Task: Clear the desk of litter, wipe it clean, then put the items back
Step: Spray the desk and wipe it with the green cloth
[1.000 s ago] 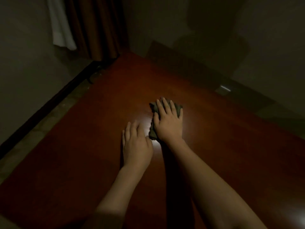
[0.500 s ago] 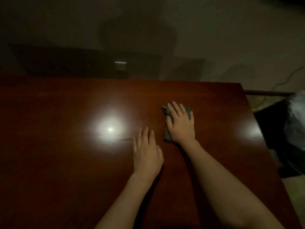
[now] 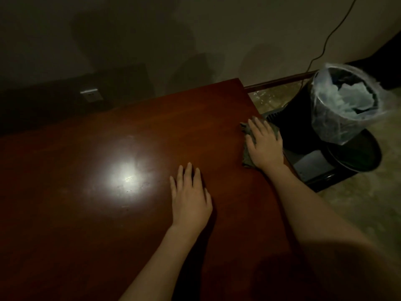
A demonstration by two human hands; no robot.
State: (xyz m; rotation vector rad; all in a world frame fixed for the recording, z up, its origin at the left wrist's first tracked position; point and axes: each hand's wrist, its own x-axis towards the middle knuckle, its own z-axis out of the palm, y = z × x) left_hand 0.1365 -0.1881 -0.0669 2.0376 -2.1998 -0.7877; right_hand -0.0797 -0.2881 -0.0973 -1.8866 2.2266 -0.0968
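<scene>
Nearest the camera, two bare forearms reach forward over a dark reddish-brown wooden desk [image 3: 91, 213], whose polished top carries a bright round glare of light left of centre. The left hand [image 3: 191, 198] lies flat on the wood, palm down, fingers straight and slightly spread, holding nothing. Farther out and to the right, the right hand [image 3: 264, 146] presses palm down on a crumpled grey-green cloth [image 3: 247, 157], its fingers straight and laid over the fabric rather than curled round it. The cloth sits at the desk's right edge, with folds showing beyond the fingertips and beside the heel of the hand; whether it overhangs the edge cannot be told in the dim light. The two hands are apart, the left one nearer the person and more toward the middle of the desk. Just past the right edge, on the pale mottled floor [image 3: 358, 213], stands a dark bin [image 3: 338, 118] lined with a clear plastic bag [image 3: 325, 114] that holds crumpled pale litter [image 3: 349, 98]; it rests among dark objects, one a rounded black tray-like shape [image 3: 364, 157], too shadowed to identify. Beyond the desk's far edge a plain wall [image 3: 217, 29] rises, with a socket plate [image 3: 91, 95] set low on a darker band at the left and a thin cable [image 3: 329, 35] running down it at the right toward the bin.
</scene>
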